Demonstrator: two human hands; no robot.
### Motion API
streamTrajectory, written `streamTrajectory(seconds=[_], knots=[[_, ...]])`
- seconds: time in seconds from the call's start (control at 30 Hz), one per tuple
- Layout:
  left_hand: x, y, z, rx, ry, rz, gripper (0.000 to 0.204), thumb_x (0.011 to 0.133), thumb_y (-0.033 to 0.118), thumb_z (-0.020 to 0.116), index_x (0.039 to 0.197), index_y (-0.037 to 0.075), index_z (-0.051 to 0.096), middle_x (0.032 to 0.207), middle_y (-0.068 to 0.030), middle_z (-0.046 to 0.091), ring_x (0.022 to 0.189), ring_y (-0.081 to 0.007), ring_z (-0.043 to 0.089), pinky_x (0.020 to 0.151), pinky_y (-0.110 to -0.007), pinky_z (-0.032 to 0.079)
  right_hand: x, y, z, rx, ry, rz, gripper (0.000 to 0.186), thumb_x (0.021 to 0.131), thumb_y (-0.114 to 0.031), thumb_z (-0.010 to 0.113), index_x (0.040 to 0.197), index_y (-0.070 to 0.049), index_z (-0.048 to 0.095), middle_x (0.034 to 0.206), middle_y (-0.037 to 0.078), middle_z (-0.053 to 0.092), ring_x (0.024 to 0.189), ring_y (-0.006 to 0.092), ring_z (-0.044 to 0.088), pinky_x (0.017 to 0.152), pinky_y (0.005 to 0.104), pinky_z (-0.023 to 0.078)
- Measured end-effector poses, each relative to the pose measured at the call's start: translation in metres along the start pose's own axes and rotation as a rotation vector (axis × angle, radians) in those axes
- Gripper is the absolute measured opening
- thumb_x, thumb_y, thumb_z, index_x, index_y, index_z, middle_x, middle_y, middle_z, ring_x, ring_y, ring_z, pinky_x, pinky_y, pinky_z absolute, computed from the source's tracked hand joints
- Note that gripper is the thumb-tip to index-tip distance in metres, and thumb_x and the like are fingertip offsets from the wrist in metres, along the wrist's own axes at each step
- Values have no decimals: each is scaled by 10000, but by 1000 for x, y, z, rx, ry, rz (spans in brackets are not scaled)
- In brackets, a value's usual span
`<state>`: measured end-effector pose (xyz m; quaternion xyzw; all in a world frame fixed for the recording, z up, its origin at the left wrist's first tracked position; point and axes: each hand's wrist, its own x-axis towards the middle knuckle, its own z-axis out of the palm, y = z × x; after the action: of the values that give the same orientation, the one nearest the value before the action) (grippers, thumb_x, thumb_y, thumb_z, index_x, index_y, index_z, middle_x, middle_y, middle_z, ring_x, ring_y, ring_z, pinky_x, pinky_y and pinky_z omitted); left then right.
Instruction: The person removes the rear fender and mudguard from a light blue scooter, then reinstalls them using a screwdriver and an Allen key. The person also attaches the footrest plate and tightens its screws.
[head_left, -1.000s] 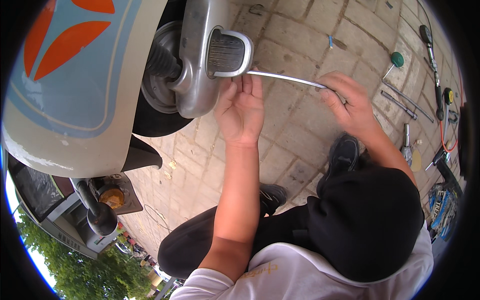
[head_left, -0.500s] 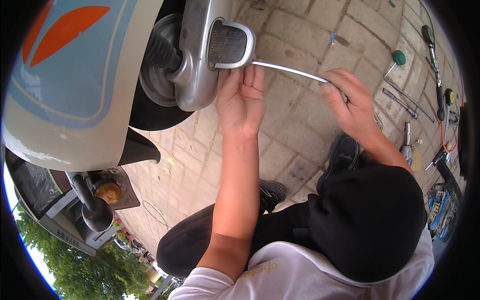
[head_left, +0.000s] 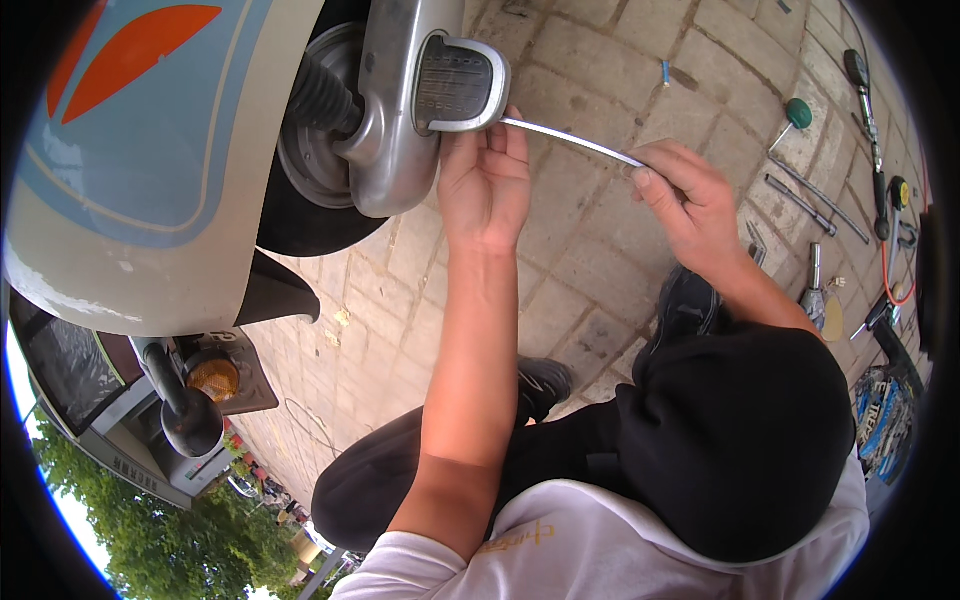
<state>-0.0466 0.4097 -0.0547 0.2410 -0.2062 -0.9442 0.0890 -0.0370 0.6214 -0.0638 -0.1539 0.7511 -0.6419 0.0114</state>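
A thin silver metal bar (head_left: 575,142) slants from the lower edge of a silver-framed part with a dark ribbed pad (head_left: 455,85) toward my right hand (head_left: 690,195). That hand is closed on the bar's outer end, thumb and fingers pinching it. My left hand (head_left: 485,195) reaches up palm-side out below the framed part, fingers curled near the bar's inner end. Its fingertips are partly hidden, so what they grip cannot be made out. The framed part sits against a grey metal housing (head_left: 395,165) beside a wheel (head_left: 320,185) on a vehicle.
The vehicle's cream and blue body panel (head_left: 140,200) fills the left side. On the brick paving at right lie a green-handled tool (head_left: 797,113), metal rods (head_left: 800,204), a long ratchet-like tool (head_left: 868,110) and a red hose (head_left: 890,285). My shoe (head_left: 690,305) is below my right hand.
My right hand has moved slightly left with the bar's outer end. My left hand stays beneath the framed part, nearly unchanged.
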Motion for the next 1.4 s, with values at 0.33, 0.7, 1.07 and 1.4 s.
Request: streamTrajectory(seconds=[0.33, 0.7, 1.07, 1.4], knots=[[-6, -10, 0, 117, -114, -45, 194, 965, 58, 509, 1153, 24, 549, 1170, -128, 600, 1098, -262, 583, 1022, -450, 473, 27, -18, -25, 1028, -392, 871, 303, 981, -277, 534, 1093, -7, 613, 773, 35, 636, 563, 112, 532, 578, 259, 453], [-18, -15, 6, 278, -178, -108, 230, 933, 64, 584, 1157, 31, 552, 1110, -138, 641, 1054, -285, 633, 919, -440, 553, 11, 2, -17, 227, -137, 546, 392, 961, -400, 541, 858, -28, 608, 627, 43, 559, 517, 158, 491, 562, 293, 426], [-20, -18, 10, 435, -52, -40, 250, 920, 49, 601, 1155, 4, 530, 1080, -166, 637, 964, -282, 667, 820, -383, 593, 19, 5, -28, -576, -99, -311, 336, 809, -334, 712, 838, -16, 606, 761, 122, 545, 664, 310, 530, 585, 375, 431], [-22, -23, 10, 356, -67, -50, 259, 926, 113, 618, 1147, 8, 533, 1073, -159, 638, 956, -271, 661, 836, -395, 577, 7, -18, -15, 552, -282, 822, 353, 951, -330, 578, 821, -2, 580, 653, 53, 513, 595, 170, 505, 573, 327, 424]])
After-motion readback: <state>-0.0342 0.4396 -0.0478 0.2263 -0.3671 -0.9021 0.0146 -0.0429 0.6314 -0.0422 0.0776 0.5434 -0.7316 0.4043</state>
